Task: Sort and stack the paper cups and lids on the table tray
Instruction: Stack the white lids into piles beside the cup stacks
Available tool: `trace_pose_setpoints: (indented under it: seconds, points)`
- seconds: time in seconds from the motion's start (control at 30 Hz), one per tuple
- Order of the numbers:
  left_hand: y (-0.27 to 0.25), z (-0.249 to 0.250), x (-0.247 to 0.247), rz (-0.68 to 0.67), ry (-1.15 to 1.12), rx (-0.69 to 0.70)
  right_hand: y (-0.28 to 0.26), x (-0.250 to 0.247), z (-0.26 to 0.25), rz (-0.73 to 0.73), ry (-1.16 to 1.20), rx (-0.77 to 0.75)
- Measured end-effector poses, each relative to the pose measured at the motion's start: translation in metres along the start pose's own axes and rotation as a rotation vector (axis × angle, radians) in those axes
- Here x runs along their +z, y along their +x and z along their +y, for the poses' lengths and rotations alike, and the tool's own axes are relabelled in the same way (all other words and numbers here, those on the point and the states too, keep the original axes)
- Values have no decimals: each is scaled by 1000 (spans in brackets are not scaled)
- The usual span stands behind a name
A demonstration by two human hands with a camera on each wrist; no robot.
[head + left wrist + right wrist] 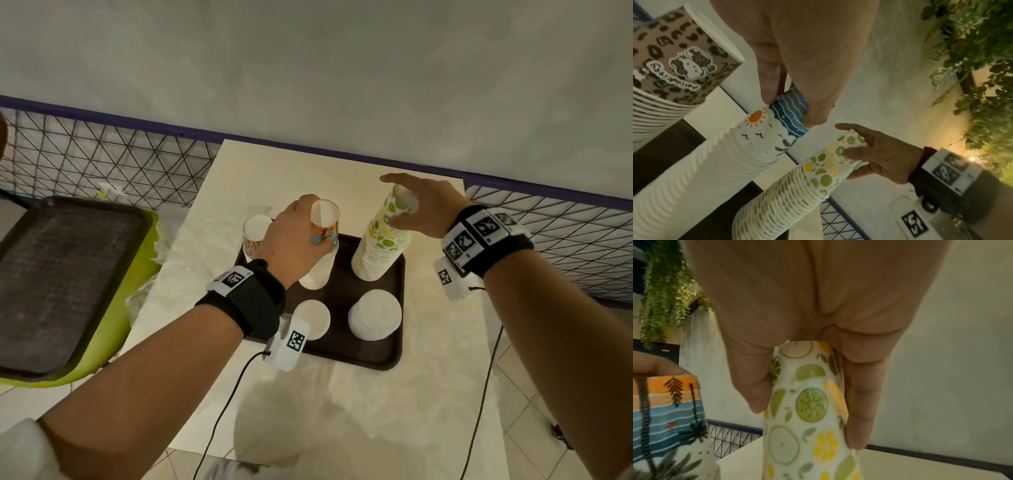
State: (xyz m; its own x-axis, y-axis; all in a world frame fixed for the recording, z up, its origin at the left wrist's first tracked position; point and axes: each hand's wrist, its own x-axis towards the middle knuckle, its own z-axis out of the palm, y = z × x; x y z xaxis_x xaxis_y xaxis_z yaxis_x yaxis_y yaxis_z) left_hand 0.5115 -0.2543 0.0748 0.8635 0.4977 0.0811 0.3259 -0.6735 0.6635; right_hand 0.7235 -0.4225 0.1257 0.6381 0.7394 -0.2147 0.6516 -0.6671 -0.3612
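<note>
Fingers of both hands curl round cup stacks [380,240] on a brown tray [394,353] atop a pale table [428,394] beside grey wall.

citrus cup stack [380,246] leaning | beach cup stack [320,253] upright (inverted) | two lid stacks [375,315] on tray [394,356]

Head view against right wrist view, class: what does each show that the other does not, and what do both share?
Only the head view shows the brown tray, two white lid stacks and the leopard-print cups. Only the right wrist view shows hanging green plants. Both show the right hand gripping the citrus-print cup stack and the left hand on the beach-print cup stack.
</note>
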Motion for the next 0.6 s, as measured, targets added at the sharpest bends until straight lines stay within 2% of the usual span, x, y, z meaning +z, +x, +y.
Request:
trace_pose_setpoints:
  seconds: [0.1,0.27,0.37,0.6]
  points:
    - [1,2,6,41,-79,-18,-10,12,3,102,153,38]
    - [-7,8,13,57,-225,-148,-25,43,7,318,589,145]
    - [-9,1,26,52,-253,-208,-27,67,16,315,740,197]
    - [-12,-10,47,83,-292,-279,-22,109,43,168,762,208]
